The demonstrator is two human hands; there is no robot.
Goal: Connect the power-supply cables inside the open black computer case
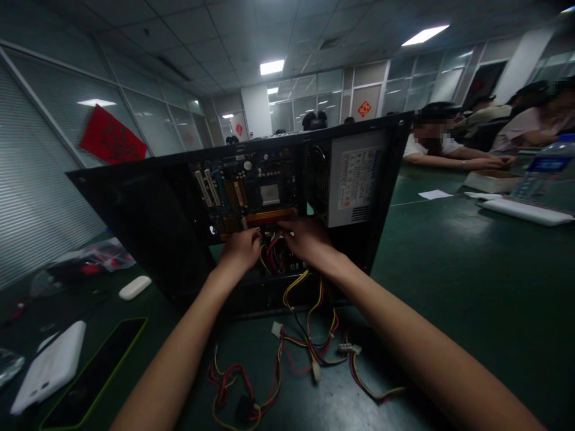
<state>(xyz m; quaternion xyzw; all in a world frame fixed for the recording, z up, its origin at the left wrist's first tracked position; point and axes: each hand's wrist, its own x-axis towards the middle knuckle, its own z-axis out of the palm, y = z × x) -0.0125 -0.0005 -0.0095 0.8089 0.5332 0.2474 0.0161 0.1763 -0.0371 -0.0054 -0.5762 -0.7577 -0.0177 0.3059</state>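
Observation:
An open black computer case [148, 221] lies on its side on the dark green table [471, 281], its motherboard [247, 188] facing me. Both my hands reach inside near the board's lower edge. My left hand [240, 248] is curled closed at the bundle of red, yellow and black power cables [274, 254]. My right hand [305, 236] lies over the same cables, fingers bent toward the orange memory slots [269, 215]. What either hand grips is hidden. The power supply [354, 176] with its fan sits at the case's right end.
Loose cables with white connectors [309, 347] trail over the table toward me. A white phone [49, 368], a green-edged dark tablet [96, 374] and a small white device [135, 287] lie at left. Other people sit at the far right beside a water bottle [545, 173] and white objects.

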